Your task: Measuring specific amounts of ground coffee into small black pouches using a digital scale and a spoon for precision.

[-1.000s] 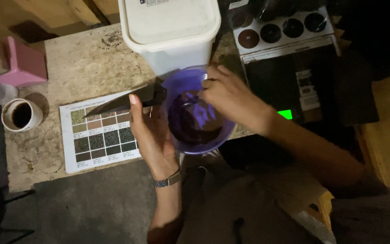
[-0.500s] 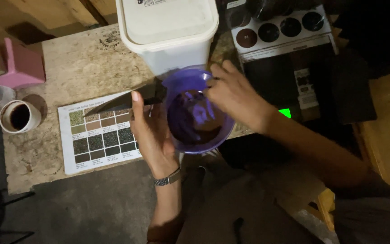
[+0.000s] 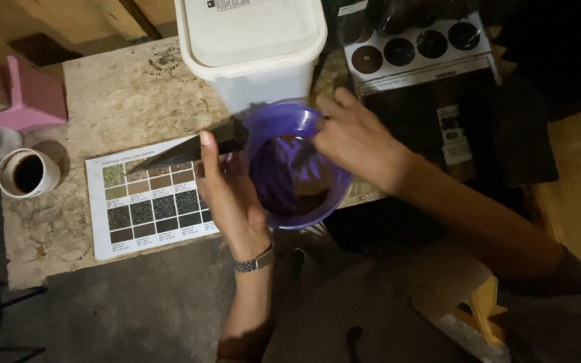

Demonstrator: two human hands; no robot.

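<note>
The left hand [image 3: 231, 195] holds the side of one purple bowl [image 3: 297, 165], fingers wrapped on its rim. The right hand [image 3: 356, 140] reaches into the bowl, pinching something small, maybe a spoon; it is too dark to tell. Nearby sit one white tub [image 3: 253, 47], one colour chart [image 3: 148, 196] and one cup [image 3: 27, 173].

Dim, warm light; dark corners, slight blur.

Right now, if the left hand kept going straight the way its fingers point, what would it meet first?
The left hand points up the table, beside the purple bowl. It already touches the dark pointed tool. Past that, the white lidded bucket probably comes first, though depth is hard to judge from above.
</note>
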